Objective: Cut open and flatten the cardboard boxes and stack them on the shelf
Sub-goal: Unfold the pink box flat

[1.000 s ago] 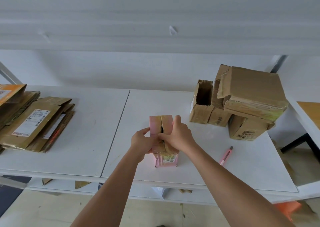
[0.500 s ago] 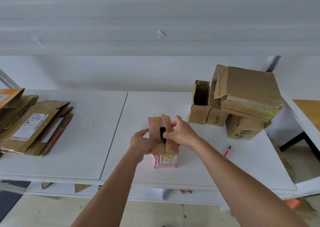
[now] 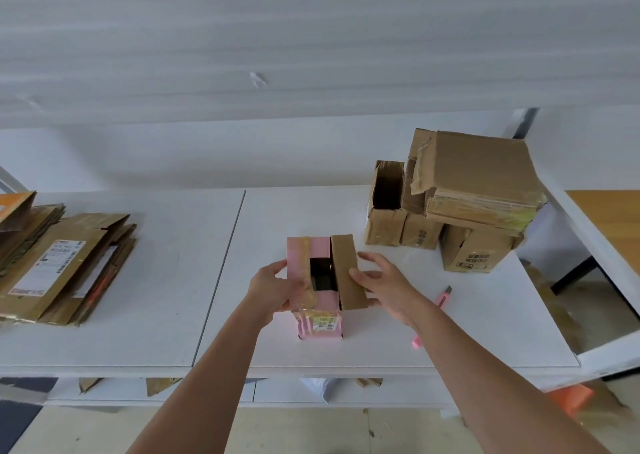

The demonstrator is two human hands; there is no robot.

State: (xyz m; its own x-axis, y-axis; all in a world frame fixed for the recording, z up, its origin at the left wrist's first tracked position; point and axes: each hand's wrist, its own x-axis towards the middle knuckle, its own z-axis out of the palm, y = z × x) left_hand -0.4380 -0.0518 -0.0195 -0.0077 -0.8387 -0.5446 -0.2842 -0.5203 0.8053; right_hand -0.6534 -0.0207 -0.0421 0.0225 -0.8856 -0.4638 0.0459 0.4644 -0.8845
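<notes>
A small pink cardboard box [image 3: 320,325] stands upright on the white shelf top [image 3: 156,280], its top flaps spread apart over a dark opening. My left hand [image 3: 273,289] grips the taped pink left flap. My right hand [image 3: 381,285] holds the brown right flap, thumb on its inner face and fingers behind it. A pink utility knife [image 3: 440,301] lies on the surface just right of my right wrist, partly hidden by my forearm.
A pile of flattened boxes [image 3: 59,266] lies at the left end of the shelf top. Several brown boxes that are not flattened [image 3: 464,200] are heaped at the back right. A wooden surface [image 3: 609,225] sits beyond the right edge. Cardboard scraps lie below.
The box's top flaps have been pulled apart and the opening is wider. My right hand moved from the middle of the top out to the brown right flap.
</notes>
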